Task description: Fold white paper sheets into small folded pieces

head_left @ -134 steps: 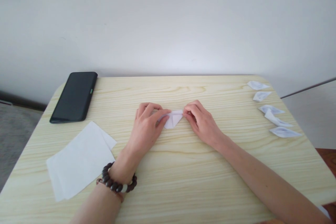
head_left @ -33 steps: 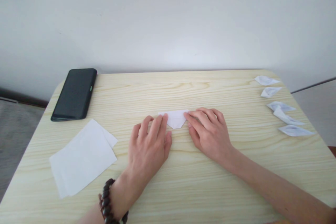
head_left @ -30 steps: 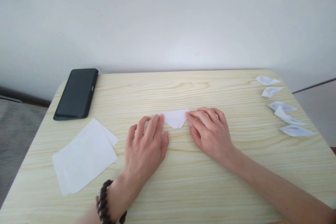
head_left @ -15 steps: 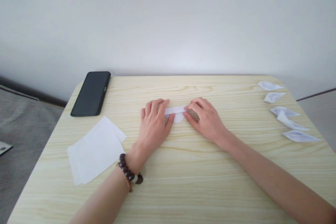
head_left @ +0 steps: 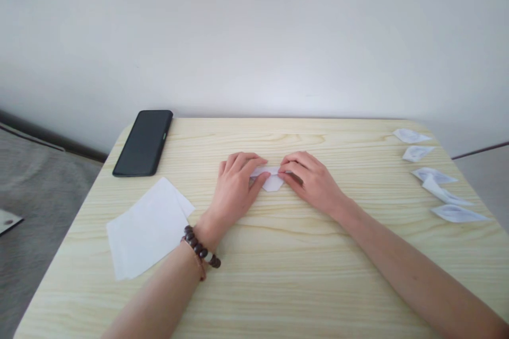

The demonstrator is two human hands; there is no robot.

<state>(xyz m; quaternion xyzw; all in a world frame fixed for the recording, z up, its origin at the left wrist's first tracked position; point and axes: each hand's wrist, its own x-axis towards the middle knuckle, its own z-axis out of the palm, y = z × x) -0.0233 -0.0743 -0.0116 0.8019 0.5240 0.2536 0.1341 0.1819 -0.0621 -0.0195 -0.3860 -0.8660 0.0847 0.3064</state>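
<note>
A small folded piece of white paper [head_left: 272, 184] lies at the middle of the table, with a narrow strip across its top and a cut-cornered flap below. My left hand [head_left: 237, 183] grips its left end, thumb on the near side and fingers over the far edge. At the right end, the thumb and fingertips of my right hand [head_left: 310, 176] pinch the strip. Both thumbs are close together near the paper's centre. The fingers cover the outer ends of the strip.
Loose white paper sheets [head_left: 149, 230] lie at the left, beside my left forearm. Behind them is a black phone [head_left: 143, 143]. Several folded white paper pieces [head_left: 459, 213] form a column along the table's right side. A pale wall [head_left: 278, 37] rises behind the wooden table [head_left: 302, 286].
My fingers have moved inward along the strip, the left ones to the right, and now cover more of it. More of the lower flap shows. The whole view has shifted slightly.
</note>
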